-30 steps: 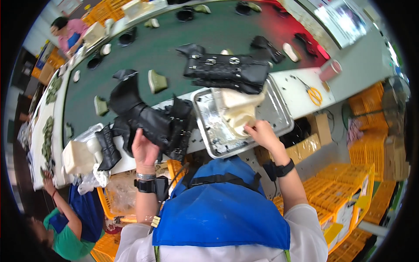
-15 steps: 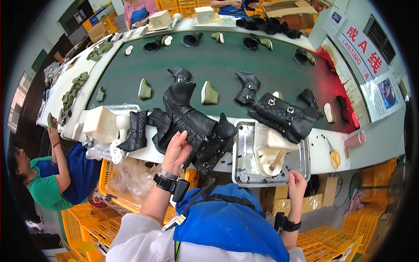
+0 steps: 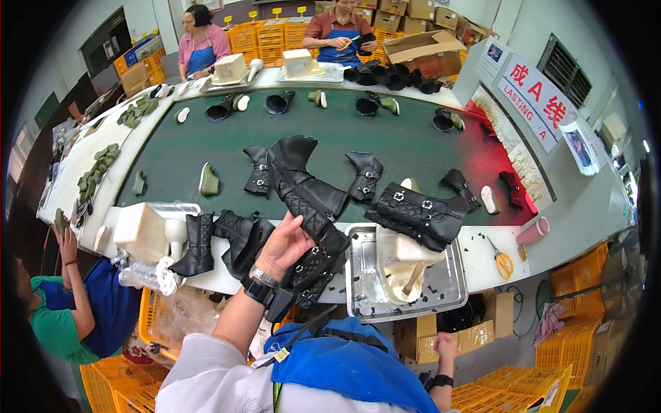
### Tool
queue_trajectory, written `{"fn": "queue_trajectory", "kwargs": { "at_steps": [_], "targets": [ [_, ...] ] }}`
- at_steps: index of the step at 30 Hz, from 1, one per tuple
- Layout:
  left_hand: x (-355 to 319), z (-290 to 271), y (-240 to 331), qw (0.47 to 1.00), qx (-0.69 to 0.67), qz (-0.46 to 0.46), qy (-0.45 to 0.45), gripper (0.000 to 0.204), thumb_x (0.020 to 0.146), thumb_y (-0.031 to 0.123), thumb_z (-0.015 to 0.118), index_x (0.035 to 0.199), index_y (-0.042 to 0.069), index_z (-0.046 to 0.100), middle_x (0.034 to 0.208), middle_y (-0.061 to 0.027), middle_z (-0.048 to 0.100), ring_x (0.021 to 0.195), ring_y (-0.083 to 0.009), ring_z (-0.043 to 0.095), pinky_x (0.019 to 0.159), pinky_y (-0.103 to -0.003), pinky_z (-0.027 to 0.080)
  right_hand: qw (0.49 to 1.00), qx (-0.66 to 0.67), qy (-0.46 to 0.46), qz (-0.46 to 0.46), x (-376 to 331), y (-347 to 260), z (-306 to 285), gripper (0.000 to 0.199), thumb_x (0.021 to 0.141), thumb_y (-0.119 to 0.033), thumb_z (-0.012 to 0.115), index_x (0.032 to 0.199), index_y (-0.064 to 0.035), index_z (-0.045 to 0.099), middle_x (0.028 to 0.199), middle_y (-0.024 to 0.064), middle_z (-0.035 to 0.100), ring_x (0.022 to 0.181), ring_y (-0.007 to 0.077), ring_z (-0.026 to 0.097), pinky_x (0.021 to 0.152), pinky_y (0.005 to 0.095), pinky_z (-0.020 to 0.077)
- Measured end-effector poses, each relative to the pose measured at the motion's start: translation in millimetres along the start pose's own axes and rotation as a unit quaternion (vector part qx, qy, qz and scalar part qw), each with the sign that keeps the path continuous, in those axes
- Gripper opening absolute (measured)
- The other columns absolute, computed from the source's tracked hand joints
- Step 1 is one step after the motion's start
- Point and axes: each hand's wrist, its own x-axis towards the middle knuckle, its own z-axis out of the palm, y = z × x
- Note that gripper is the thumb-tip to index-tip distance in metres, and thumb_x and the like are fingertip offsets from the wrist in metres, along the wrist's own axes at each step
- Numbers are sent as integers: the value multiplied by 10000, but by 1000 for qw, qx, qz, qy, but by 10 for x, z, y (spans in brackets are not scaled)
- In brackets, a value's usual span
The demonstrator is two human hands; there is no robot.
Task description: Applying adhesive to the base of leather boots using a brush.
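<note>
My left hand (image 3: 284,244) grips a black quilted boot upper (image 3: 303,180), raised at the table's near edge with its foot end pointing away from me. Below and behind that hand, more black buckled uppers (image 3: 318,265) lie in a heap. My right hand (image 3: 446,344) is low, past the near rim of the metal tray (image 3: 441,297) and over an opened cardboard box (image 3: 475,339). Its fingers are curled closed; whatever they may hold is hidden. On the tray, a cream block-shaped stand (image 3: 396,265) has a large black buckled upper (image 3: 421,215) across its top, with black scraps scattered around.
Orange-handled scissors (image 3: 505,265) and a pink cylinder (image 3: 533,231) lie to the right. The green belt (image 3: 310,122) carries black uppers and green shoe pieces. A co-worker in green (image 3: 69,316) is at the left; two people stand across the table. Orange crates (image 3: 134,389) surround me.
My right hand has dropped from the tray's near right corner toward the cardboard box. My left hand still grips the upper. The view has tilted up, showing more of the people opposite.
</note>
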Motion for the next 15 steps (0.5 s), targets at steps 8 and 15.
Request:
{"fn": "queue_trajectory", "kwargs": {
  "at_steps": [8,15],
  "targets": [
    [201,136,139,994,76,57,44,375,870,59,530,1227,66,415,1128,-68,566,1000,-194,586,880,-373,486,944,-115,-93,297,-864,783,253,197,810,31,420,902,27,594,597,120,578,438,191,559,345,281,443],
    [296,-291,1431,971,144,71,177,179,900,245,514,1047,143,510,1024,-35,609,924,-197,601,811,-421,501,958,-68,-125,249,-578,898,460,127,831,-31,506,873,33,607,586,107,566,434,166,532,348,266,439]
  ]
}}
